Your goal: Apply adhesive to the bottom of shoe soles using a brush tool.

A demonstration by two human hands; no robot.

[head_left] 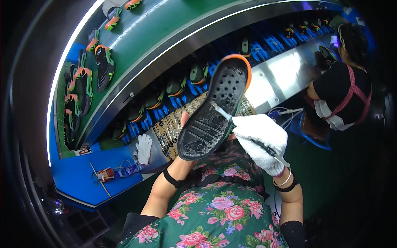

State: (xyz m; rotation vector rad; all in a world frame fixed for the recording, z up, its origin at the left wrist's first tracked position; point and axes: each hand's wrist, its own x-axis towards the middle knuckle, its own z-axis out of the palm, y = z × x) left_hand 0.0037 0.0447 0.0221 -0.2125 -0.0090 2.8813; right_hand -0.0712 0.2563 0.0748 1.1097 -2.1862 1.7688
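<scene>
A black shoe sole [203,136] with an orange rim at its toe end is held up in front of me, its ribbed and holed inner face toward me. My left hand [184,119] grips it from beneath and behind. The thumb shows at the left edge, while most of the fingers are hidden. In a white knitted glove, my right hand [261,142] is closed round a thin brush [223,112]. The brush's pale tip touches the middle of the sole, below the round holes. Parts of the sole's surface look wet and shiny.
Uppers and soles lie on a green conveyor belt [142,33]; more shoes [175,87] stand on blue holders. Cardboard [165,134] covers part of the bench. A spare white glove [144,149] and plastic bottle [130,170] lie left. A co-worker [343,82] sits right.
</scene>
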